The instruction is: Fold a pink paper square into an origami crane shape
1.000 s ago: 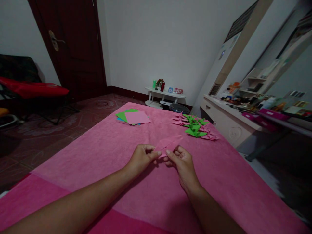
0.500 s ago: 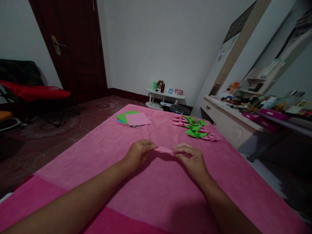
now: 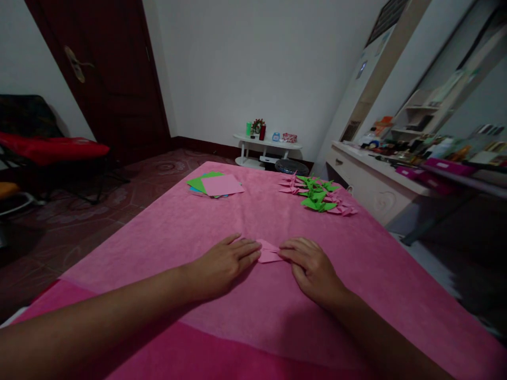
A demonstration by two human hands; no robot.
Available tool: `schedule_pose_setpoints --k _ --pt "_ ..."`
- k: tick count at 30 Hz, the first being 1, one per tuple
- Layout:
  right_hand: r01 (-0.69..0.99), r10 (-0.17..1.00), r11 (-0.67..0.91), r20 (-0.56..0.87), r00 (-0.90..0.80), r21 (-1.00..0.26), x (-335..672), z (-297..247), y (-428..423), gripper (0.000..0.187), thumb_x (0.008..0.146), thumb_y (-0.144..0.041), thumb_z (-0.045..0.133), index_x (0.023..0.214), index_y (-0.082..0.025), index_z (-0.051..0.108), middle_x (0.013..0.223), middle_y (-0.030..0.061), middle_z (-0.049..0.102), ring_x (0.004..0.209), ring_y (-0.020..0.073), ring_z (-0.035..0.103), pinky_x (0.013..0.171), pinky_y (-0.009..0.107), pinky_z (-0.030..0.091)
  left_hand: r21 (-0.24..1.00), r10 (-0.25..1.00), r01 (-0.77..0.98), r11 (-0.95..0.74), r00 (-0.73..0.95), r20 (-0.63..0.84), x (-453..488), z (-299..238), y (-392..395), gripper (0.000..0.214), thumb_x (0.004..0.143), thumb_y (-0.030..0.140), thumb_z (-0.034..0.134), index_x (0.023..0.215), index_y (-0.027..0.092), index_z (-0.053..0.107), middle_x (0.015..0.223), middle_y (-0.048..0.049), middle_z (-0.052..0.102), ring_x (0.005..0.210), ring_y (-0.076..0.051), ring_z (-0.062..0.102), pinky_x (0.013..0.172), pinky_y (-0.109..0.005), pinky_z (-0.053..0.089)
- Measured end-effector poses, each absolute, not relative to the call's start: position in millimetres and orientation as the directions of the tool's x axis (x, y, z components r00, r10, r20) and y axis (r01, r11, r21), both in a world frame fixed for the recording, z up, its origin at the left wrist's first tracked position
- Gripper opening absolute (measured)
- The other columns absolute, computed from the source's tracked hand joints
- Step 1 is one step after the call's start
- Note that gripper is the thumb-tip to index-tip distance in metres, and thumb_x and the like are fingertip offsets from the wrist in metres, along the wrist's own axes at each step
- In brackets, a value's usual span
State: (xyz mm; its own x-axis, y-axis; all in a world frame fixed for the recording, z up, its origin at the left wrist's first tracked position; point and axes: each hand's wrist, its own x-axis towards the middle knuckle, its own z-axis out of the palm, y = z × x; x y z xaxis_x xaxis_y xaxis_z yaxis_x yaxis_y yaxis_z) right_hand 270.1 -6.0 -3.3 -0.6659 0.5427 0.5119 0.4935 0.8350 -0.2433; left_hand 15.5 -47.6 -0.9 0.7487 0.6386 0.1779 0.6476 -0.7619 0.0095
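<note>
A folded piece of pink origami paper [image 3: 269,252] lies on the pink cloth between my hands, with a crease or slit along its middle. My left hand [image 3: 227,264] rests palm down with its fingers stretched out, their tips pressing the paper's left end. At the right end, the bent fingers of my right hand [image 3: 311,266] are closed on the narrow tip, and its thumb is tucked below. The fingers cover both ends of the paper.
Square paper sheets [image 3: 222,184] in pink, green and blue are stacked at the far left of the cloth [image 3: 166,237]. Several folded green and pink paper cranes [image 3: 317,198] cluster at the far right. Beyond stand a small white table [image 3: 267,141] and a cluttered dresser [image 3: 368,179].
The pink paper has come down from being held edge-on between both hands to lying flatter on the cloth. My left hand has gone from a pinch to flat fingers. The view has shifted slightly.
</note>
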Motion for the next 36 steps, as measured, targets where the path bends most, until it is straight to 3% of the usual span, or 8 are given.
schedule_pose_setpoints --k 4,7,12,22,29,36 --pt "0.583 0.605 0.789 0.417 -0.678 -0.196 250 3 -23 0.039 0.083 -0.016 0.049 0.120 -0.018 0.060 0.126 0.0104 0.059 0.118 0.0248 0.051 0.104 0.048 0.035 0.072 0.647 0.647 -0.759 0.739 0.188 22 -1 -55 0.052 0.091 0.025 0.038 0.141 0.015 0.032 0.145 -0.0145 0.036 0.135 -0.025 0.031 0.112 -0.044 0.020" --pt "0.628 0.650 0.759 0.254 -0.716 -0.170 238 -6 -34 0.058 0.086 -0.034 0.052 0.139 -0.014 0.040 0.142 0.0129 0.042 0.131 0.0266 0.039 0.109 0.049 0.029 0.133 0.652 0.639 -0.757 0.731 0.199 23 -6 -56 0.054 0.093 0.035 0.038 0.142 0.014 0.031 0.145 -0.0162 0.036 0.136 -0.026 0.030 0.112 -0.046 0.021" --pt "0.645 0.661 0.749 0.225 -0.716 -0.150 237 -30 -39 0.072 0.087 -0.047 0.050 0.145 -0.013 0.026 0.147 0.0147 0.032 0.136 0.0265 0.029 0.111 0.046 0.029 0.228 0.665 0.625 -0.747 0.714 0.220 18 -16 -56 0.061 0.093 0.038 0.040 0.145 0.013 0.023 0.148 -0.0172 0.027 0.138 -0.026 0.025 0.112 -0.044 0.025" --pt "0.704 0.718 0.696 0.123 -0.685 -0.144 238 -20 -42 0.072 0.084 -0.045 0.054 0.141 -0.006 0.034 0.147 0.0185 0.029 0.137 0.0283 0.027 0.111 0.047 0.029 0.152 0.795 0.783 -0.603 0.573 0.202 1 -22 -69 0.064 0.091 0.050 0.036 0.142 0.011 0.031 0.146 -0.0187 0.031 0.134 -0.028 0.032 0.110 -0.043 0.028" --pt "0.735 0.738 0.671 0.189 -0.647 -0.103 259 -30 -45 0.074 0.083 -0.049 0.052 0.144 -0.012 0.030 0.147 0.0161 0.031 0.137 0.0278 0.028 0.109 0.049 0.030 0.083 0.843 0.847 -0.525 0.504 0.190 -9 -19 -76 0.067 0.090 0.055 0.033 0.141 0.012 0.033 0.144 -0.0182 0.035 0.133 -0.028 0.034 0.109 -0.046 0.026" --pt "0.786 0.743 0.616 0.295 -0.600 0.050 298 -42 -53 0.072 0.085 -0.051 0.049 0.143 -0.011 0.032 0.145 0.0149 0.035 0.133 0.0296 0.035 0.107 0.049 0.033 0.055 0.865 0.868 -0.493 0.482 0.138 -22 -18 -82 0.068 0.091 0.056 0.031 0.144 0.014 0.027 0.147 -0.0160 0.029 0.135 -0.026 0.032 0.109 -0.044 0.027"
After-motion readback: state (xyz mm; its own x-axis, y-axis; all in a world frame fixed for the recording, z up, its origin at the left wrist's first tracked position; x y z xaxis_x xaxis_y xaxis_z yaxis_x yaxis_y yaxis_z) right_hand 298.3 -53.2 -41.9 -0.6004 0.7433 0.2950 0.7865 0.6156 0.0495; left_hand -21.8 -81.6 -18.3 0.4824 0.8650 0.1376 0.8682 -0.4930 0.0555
